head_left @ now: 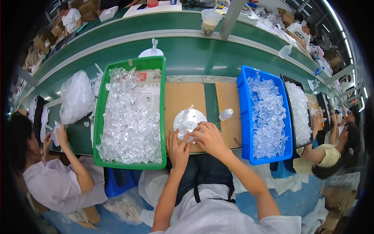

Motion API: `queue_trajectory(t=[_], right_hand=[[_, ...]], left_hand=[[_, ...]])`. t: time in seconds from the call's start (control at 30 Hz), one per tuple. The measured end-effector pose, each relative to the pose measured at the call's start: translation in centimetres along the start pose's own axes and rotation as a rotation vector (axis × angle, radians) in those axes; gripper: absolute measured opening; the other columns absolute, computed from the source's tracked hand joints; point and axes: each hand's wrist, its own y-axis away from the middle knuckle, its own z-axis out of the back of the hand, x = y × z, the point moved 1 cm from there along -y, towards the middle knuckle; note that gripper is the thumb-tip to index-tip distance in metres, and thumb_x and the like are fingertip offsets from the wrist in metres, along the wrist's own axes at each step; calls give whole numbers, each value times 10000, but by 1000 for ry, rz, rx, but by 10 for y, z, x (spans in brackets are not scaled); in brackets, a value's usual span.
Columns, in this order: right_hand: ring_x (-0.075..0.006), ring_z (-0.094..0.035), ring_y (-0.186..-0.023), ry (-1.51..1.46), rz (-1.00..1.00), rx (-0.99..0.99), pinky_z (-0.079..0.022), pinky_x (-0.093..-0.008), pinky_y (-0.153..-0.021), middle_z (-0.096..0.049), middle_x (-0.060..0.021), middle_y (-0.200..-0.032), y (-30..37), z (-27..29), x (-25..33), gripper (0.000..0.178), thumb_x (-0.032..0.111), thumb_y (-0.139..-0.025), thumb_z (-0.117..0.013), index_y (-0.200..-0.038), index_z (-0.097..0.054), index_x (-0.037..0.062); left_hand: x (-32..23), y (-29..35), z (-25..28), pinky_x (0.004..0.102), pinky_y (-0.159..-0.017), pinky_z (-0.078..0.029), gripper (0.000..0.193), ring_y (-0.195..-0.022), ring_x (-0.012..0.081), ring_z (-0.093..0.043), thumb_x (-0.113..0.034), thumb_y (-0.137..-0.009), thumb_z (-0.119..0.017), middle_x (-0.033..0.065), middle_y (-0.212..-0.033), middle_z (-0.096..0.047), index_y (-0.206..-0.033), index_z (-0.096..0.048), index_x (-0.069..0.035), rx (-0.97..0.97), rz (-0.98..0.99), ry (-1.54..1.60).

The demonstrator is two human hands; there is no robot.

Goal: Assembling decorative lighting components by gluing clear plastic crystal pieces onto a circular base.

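Observation:
A round white disc (199, 117) lies on brown cardboard in front of me, with clear plastic pieces (189, 125) on it. My left hand (179, 151) is at the disc's lower left edge, its fingers closed in a pinch. From the right, my right hand (211, 139) reaches over the disc with bent fingers closed on a clear plastic piece. The fingertips of both hands nearly meet, and they partly hide what they grip. A small white squeeze bottle (226, 114) is just right of the disc.
A green tray (163, 117) of clear pieces lies to my left, a blue bin (244, 117) of them to my right. Beyond it is a black tray (310, 134). A cup (210, 22) stands on the ledge ahead. Co-workers sit at both sides.

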Motion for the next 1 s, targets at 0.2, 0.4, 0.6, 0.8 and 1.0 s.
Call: queue_trajectory(t=[0.2,0.4,0.6,0.8,1.0], right_hand=[[-310,-508,-1096,-114,-488,-605,-379,-399,-953,-572,-143,-1081,25,17,-31,465,96,-726,-698,-1147,-506,51],[-254,-601,-983,-390,-703,-592,-473,-331,-847,-587,-177,-1096,32,-1,-89,576,98,-768,-704,-1242,-382,37],[-177,-650,-811,-590,-686,-171,-518,-297,-736,-647,-85,-880,82,18,-2,512,136,-699,-742,-1155,-526,49],[-243,-647,-724,-476,-670,111,-514,-322,-669,-635,-119,-873,88,7,34,509,210,-678,-728,-1134,-535,92],[-264,-627,-686,-370,-599,129,-506,-340,-641,-618,-119,-861,77,-1,36,479,232,-684,-709,-1114,-538,105]], left_hand=[[-1,3,1,527,-990,-308,323,-1198,392,-414,-209,-779,-678,154,-1232,-498,-1098,-655,-167,-2,10,-63],[-7,-3,-2,467,-989,-317,305,-1189,372,-435,-169,-771,-683,157,-1212,-515,-1074,-672,-145,0,-2,-68],[-5,-2,-1,486,-989,-313,301,-1198,373,-426,-171,-779,-678,146,-1229,-509,-1079,-671,-153,10,50,-55],[-6,-4,0,517,-1007,-298,303,-1220,377,-409,-187,-793,-668,135,-1246,-504,-1096,-665,-178,40,87,-27],[-5,-2,0,517,-1009,-299,309,-1216,377,-415,-180,-793,-668,139,-1244,-507,-1102,-663,-182,41,87,-27]])
